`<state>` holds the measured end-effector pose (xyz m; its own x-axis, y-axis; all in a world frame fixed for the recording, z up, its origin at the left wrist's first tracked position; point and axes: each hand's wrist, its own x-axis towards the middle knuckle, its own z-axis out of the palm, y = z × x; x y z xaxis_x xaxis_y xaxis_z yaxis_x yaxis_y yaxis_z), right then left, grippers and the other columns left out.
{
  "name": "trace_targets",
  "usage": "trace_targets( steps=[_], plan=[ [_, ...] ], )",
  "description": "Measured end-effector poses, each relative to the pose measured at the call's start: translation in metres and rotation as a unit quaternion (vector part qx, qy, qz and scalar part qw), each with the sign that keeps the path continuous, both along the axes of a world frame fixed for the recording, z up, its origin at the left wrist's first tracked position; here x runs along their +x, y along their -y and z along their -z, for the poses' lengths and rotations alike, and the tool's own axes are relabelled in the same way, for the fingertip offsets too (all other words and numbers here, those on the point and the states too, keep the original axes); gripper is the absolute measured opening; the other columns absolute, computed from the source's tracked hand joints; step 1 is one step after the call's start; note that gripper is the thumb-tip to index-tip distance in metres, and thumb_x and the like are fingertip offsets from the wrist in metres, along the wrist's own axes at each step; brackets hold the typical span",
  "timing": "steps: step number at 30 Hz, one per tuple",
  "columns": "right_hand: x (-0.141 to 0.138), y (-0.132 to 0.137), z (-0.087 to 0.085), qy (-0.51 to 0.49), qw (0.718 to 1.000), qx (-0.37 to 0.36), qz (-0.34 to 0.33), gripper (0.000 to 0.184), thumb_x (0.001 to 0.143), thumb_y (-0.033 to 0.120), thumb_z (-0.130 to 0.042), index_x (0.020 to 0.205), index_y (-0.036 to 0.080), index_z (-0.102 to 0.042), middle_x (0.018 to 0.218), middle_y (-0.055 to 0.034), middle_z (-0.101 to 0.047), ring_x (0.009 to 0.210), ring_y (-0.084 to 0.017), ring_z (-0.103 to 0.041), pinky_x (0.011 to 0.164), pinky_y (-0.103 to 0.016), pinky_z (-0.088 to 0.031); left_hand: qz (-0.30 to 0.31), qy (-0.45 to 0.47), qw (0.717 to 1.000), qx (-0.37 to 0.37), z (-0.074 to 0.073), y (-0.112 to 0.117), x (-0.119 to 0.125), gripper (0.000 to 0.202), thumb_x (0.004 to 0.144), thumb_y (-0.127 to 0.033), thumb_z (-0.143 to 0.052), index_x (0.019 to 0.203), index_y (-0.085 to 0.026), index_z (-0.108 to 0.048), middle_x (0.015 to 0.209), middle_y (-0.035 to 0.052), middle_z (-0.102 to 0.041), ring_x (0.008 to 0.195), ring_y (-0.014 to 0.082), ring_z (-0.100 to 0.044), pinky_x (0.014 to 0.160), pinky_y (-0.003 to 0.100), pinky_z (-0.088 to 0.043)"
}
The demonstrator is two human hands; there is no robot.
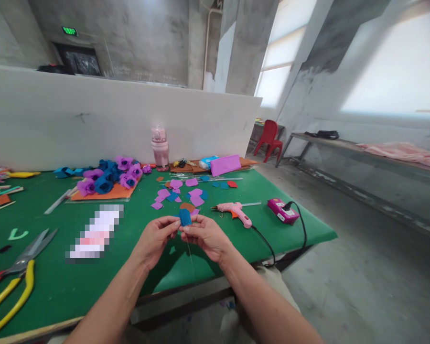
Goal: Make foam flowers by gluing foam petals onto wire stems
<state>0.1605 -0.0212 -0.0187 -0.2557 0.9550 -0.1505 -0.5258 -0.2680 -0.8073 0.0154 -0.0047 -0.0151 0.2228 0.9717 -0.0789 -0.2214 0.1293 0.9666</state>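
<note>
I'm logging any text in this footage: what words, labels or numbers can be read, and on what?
Nothing here can be read.
Green lit sign, top left: too small to read.
Blue-and-white packet: print too small.
Blurred patch on the green table: unreadable.
Blue piece pinched by left hand and right hand: no writing.

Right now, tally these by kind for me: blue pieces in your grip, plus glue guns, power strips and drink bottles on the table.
Blue piece, pinched between left hand and right hand: 1
Glue gun: 1
Power strip: 1
Drink bottle: 1
Total: 4
</note>
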Motion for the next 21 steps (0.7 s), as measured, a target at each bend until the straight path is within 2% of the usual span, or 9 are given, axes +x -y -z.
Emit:
trace_targets(
  steps=[6,13,21],
  plan=[
    [-0.0002,-0.0002,0.0018,0.003,1.000,-0.007,0.002,0.039,0.049,0.021,-0.080,0.080,0.012,-0.060,0.069,-0.0029,-0.067,0.057,-0.010,-0.061,0.064,-0.024,-0.049,-0.021,-0.017,1.000,0.005,-0.0001,0.0001,0.0014,0.022,0.056,-0.027,-0.074,0.072,-0.013,-0.068,0.063,0.0013,-0.061,0.054,0.0074,-0.045,0.053,0.020,-0.036],
    [-0.0006,0.0001,0.0038,0.000,1.000,-0.002,0.001,0.029,0.051,0.020,-0.079,0.072,0.011,-0.061,0.062,-0.0003,-0.063,0.057,-0.009,-0.061,0.065,-0.024,-0.049,-0.041,-0.025,0.999,0.008,0.0010,-0.0001,0.0020,0.023,0.055,-0.026,-0.075,0.073,-0.014,-0.068,0.066,0.0002,-0.061,0.054,0.0068,-0.045,0.053,0.020,-0.036],
    [-0.0014,-0.0016,0.0050,-0.007,1.000,0.002,-0.002,0.027,0.051,0.021,-0.079,0.068,0.011,-0.061,0.060,0.0013,-0.061,0.057,-0.009,-0.060,0.066,-0.023,-0.049,-0.028,0.000,0.999,-0.031,0.0039,-0.0006,0.0031,0.025,0.054,-0.027,-0.077,0.074,-0.013,-0.068,0.068,0.0015,-0.064,0.056,0.0077,-0.050,0.056,0.020,-0.039]
  ],
)
